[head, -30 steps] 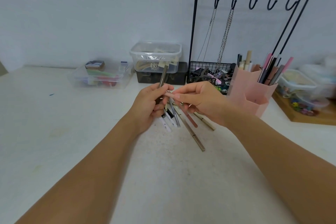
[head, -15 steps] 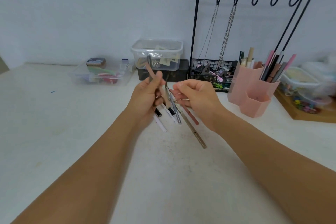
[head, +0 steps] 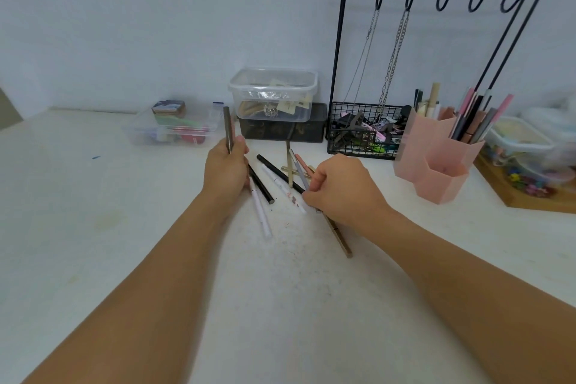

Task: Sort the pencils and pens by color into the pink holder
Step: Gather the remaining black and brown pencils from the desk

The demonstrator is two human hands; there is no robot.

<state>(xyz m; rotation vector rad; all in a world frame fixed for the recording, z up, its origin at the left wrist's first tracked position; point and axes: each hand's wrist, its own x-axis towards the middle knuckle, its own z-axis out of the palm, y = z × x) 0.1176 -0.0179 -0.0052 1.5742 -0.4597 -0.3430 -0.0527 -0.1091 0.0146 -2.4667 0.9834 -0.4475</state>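
Pens [head: 282,179] lie scattered on white table [head: 93,227] against pale wall [head: 156,25].

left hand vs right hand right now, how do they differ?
The left hand is raised off the table, while the right hand is down at the loose pens. The left hand grips a dark pencil held upright; the right hand's curled fingers reach a grey pen lying in the pile, though whether they pinch it is unclear. Both hover around the same pile, left of the pink holder.
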